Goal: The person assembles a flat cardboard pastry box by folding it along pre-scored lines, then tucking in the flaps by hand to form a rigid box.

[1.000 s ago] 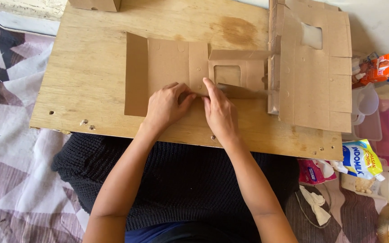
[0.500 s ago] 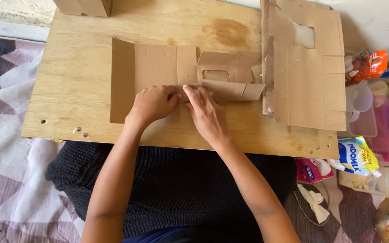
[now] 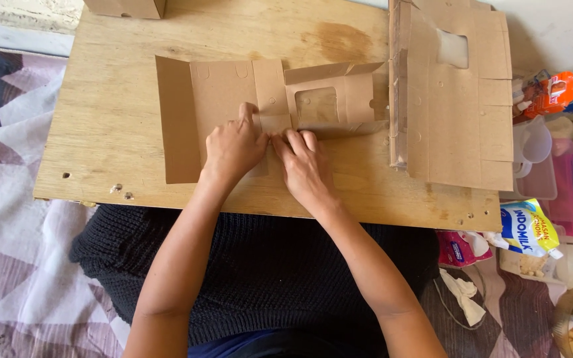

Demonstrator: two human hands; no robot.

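Brown cardboard box blank [image 3: 233, 99], unfolded flat with a square window cut-out beyond the right fingers, lies on the wooden desk [image 3: 101, 152]. Left hand [image 3: 233, 147] and right hand [image 3: 305, 166] press it, fingers curled down, gripping nothing.

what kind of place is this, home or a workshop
Probably a home, worked from the floor: a plywood board rests on the person's lap over a patterned quilt, with both hands on a flat cardboard box blank and household packets alongside.
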